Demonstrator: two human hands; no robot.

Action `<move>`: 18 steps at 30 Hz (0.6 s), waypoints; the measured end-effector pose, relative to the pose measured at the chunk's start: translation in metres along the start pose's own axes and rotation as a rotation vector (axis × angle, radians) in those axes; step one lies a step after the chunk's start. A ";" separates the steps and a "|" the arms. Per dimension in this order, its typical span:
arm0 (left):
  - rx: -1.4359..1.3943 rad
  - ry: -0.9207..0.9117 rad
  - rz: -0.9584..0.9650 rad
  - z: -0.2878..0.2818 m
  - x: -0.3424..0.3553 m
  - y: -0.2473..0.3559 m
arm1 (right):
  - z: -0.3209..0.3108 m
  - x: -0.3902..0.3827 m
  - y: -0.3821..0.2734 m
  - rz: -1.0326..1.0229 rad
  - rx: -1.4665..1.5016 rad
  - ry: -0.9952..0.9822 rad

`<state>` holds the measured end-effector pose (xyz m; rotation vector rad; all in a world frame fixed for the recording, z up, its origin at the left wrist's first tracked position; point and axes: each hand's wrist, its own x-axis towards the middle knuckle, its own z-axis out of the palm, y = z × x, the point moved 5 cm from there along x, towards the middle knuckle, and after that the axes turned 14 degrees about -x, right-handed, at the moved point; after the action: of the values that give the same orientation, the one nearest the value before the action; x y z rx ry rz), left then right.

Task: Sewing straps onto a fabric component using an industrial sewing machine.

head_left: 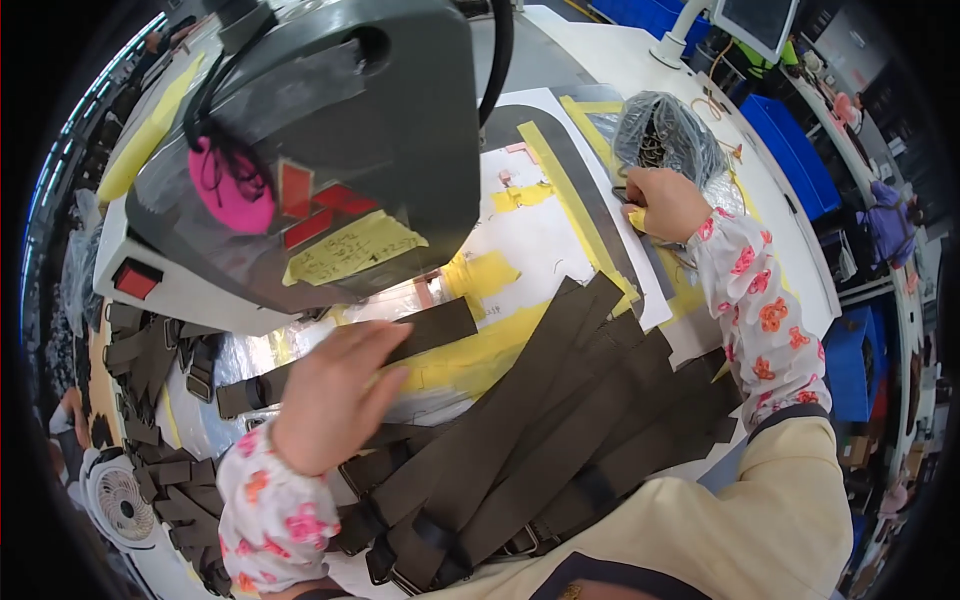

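My left hand (338,392) lies over a dark olive webbing strap (437,330), its fingers stretched out and the thumb apart. The strap runs beneath the fingers, under the grey sewing machine head (400,120). A buckle end of that strap shows to the left of the hand. At the right, my right hand (668,203) is closed, with a small dark piece and a bit of yellow at its fingertips; I cannot make out what it holds. Just beyond it stands a clear plastic bag (668,135) of small metal parts. Several more straps (560,420) with buckles are heaped nearest me.
Yellow tape (560,190) marks the white worktop. More buckled straps (180,480) hang in a pile at the left, near a small white fan (125,503). Blue bins (790,155) stand along the right, and a screen (757,25) rises at the far right.
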<state>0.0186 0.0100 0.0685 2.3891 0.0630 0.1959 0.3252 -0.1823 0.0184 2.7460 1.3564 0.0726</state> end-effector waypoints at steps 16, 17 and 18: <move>0.304 0.225 -0.221 0.008 -0.006 -0.084 | -0.049 -0.015 -0.127 -0.419 0.739 -0.006; 0.331 0.263 -0.247 0.004 -0.009 -0.089 | -0.043 -0.012 -0.141 -0.450 0.816 0.011; 0.333 0.263 -0.245 0.003 -0.007 -0.081 | -0.036 -0.011 -0.151 -0.474 0.898 0.027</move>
<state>0.0134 0.0667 0.0101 2.6410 0.5471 0.4083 0.1961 -0.0978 0.0399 2.8802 2.4759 -0.6868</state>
